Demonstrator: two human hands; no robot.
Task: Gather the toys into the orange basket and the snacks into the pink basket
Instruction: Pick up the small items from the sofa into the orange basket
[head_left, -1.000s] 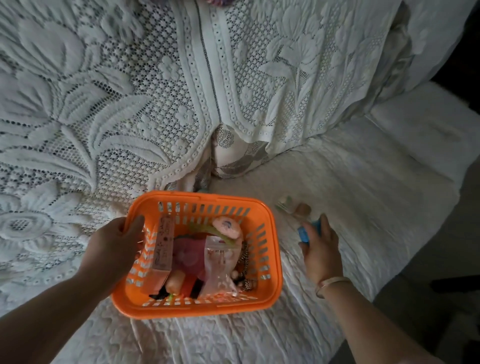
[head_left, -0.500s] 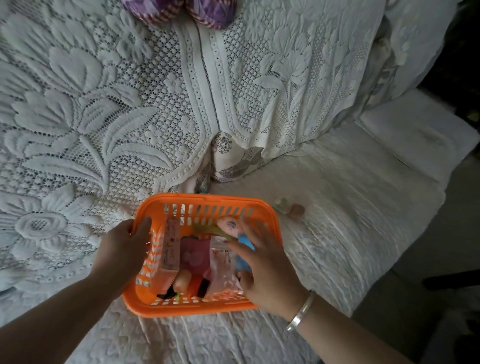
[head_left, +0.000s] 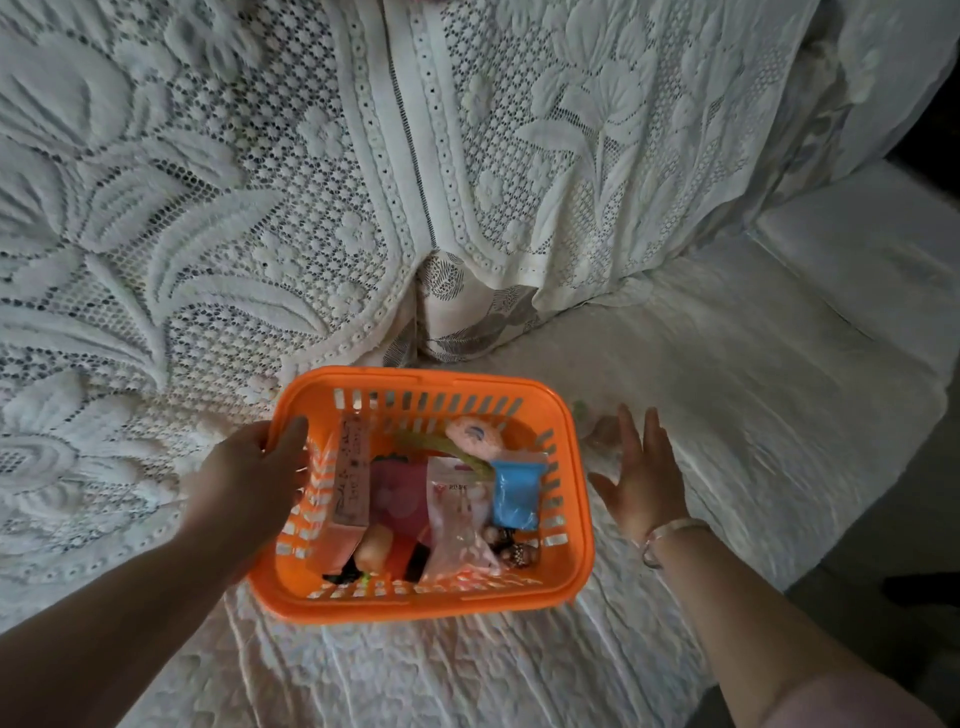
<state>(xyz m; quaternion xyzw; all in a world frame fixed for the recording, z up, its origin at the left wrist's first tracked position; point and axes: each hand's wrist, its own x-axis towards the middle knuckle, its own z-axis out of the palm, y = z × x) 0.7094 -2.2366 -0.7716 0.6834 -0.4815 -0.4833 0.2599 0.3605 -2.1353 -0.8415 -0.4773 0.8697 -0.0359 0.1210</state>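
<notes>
The orange basket (head_left: 566, 592) rests on the white sofa seat. My left hand (head_left: 249, 480) grips its left rim. Inside lie several toys: a blue piece (head_left: 514, 493) against the right wall, a pink plush (head_left: 472, 434), a clear packet (head_left: 457, 519) and a tall pink box (head_left: 350, 483). My right hand (head_left: 641, 478) hovers just right of the basket, fingers spread, holding nothing. A small blurred item (head_left: 587, 421) lies on the seat beyond its fingertips, partly hidden. The pink basket is out of view.
A white lace throw (head_left: 260, 182) covers the sofa back. The quilted seat (head_left: 753, 389) stretches to the right, ending at a cushion edge (head_left: 883, 244). Dark floor (head_left: 909, 597) lies at the lower right.
My right hand carried the blue piece from the seat into the basket, let it go, and moved back out to the right. My left hand stayed on the rim.
</notes>
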